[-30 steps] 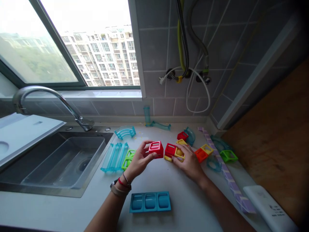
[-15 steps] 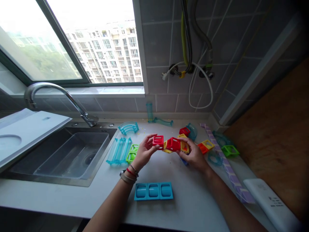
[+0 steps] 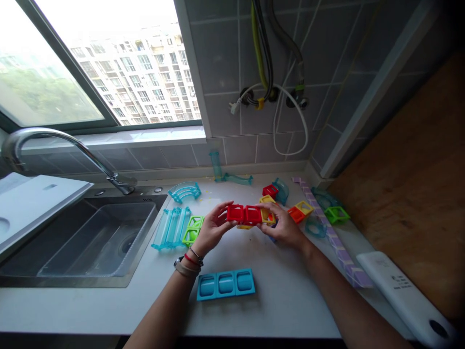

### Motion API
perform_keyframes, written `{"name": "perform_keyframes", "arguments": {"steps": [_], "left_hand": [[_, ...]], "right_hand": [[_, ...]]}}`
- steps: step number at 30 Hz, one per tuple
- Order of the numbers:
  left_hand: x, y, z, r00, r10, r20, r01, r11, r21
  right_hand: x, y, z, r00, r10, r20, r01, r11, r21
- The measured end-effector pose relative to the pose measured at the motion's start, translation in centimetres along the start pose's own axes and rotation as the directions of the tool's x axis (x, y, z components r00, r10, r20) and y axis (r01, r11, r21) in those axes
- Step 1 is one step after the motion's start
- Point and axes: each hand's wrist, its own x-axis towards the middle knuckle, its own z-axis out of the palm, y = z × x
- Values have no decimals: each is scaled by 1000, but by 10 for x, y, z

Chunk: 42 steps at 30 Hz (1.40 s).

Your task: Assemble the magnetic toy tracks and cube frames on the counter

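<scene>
Above the counter, my left hand (image 3: 213, 228) is closed on a red toy block (image 3: 235, 214) with window-like openings. My right hand (image 3: 285, 225) grips a second red block (image 3: 253, 214) and a yellow block (image 3: 268, 216) beside it. The two red blocks sit side by side and appear to touch; whether they are joined I cannot tell. Part of another yellow piece shows beneath them. Below the hands lies a row of three joined blue blocks (image 3: 225, 284). Left of my left hand are green blocks (image 3: 193, 230) and clear blue track pieces (image 3: 171, 228).
A sink (image 3: 98, 237) with a tap (image 3: 72, 140) is at left, a white board (image 3: 43, 203) across it. Curved clear track (image 3: 185, 192), an orange-and-yellow block pair (image 3: 300, 212), a purple strip (image 3: 336, 242) and a white device (image 3: 403, 295) lie around the counter.
The left red block has come up against the other red block, closing the gap where yellow showed between them. The whole view has shifted slightly.
</scene>
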Motion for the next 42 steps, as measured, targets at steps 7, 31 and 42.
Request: {"name": "perform_keyframes", "arguments": {"steps": [7, 31, 42], "left_hand": [[0, -6, -1, 1000, -1, 21, 0, 998, 62], [-5, 19, 11, 972, 162, 170, -232, 773, 591], [-8, 17, 0, 997, 63, -40, -44, 931, 363]], "right_hand": [[0, -3, 0, 1000, -29, 12, 29, 1000, -7], [-2, 10, 6, 988, 80, 133, -85, 996, 36], [-2, -3, 5, 980, 35, 196, -8, 990, -141]]}}
